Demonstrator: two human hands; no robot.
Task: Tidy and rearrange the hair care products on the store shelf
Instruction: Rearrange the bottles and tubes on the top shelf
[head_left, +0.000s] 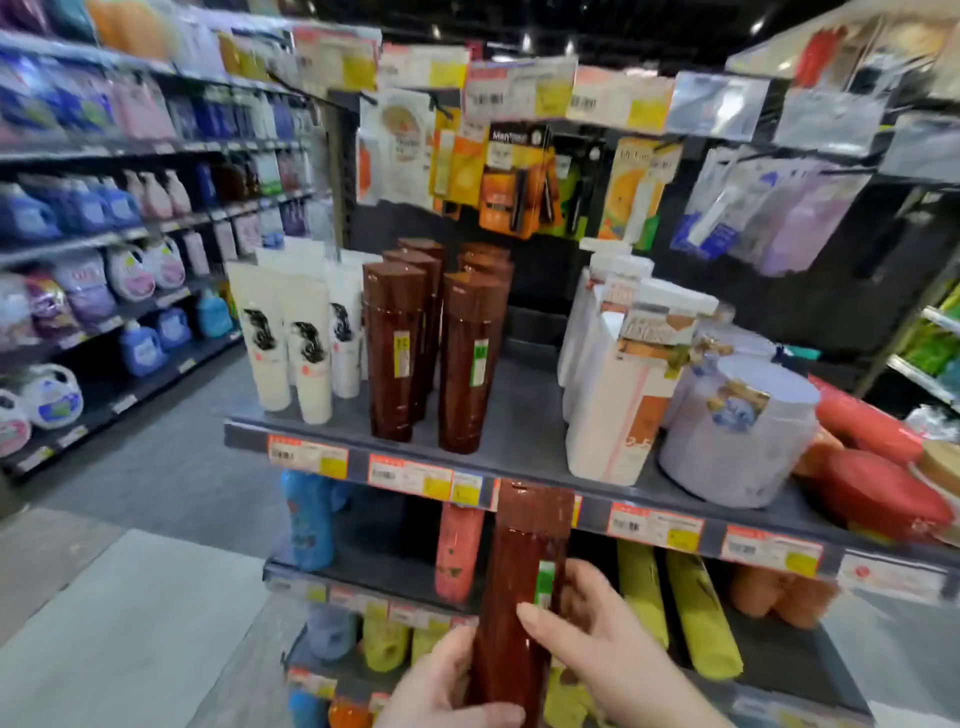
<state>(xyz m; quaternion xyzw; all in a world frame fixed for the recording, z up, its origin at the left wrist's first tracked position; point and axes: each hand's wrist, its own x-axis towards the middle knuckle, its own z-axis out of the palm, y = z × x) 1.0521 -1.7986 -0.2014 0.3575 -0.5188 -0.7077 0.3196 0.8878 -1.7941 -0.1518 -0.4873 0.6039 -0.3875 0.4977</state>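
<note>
Shop, self-service aisle. Told by: tiered dark shelf (519, 415) with red-and-yellow price labels (410, 475) clipped along front edges; identical brown bottles (395, 353) in rows, white tubes (291, 343) just beside; carded packets (514, 176) hanging from pegs above; long wall shelving (171, 223) at left, stacked with detergent jugs (130, 270), labelled likewise; grey aisle floor (156, 467) between.

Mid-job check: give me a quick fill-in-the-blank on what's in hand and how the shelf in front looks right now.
1. The left hand and right hand together grip a ____ bottle, cap end up.
2. The tubes left of the matching standing bottles are ____.
3. The bare stretch of shelf board lies to the ____ of those standing bottles.
Missing words: brown; white; right.
</note>
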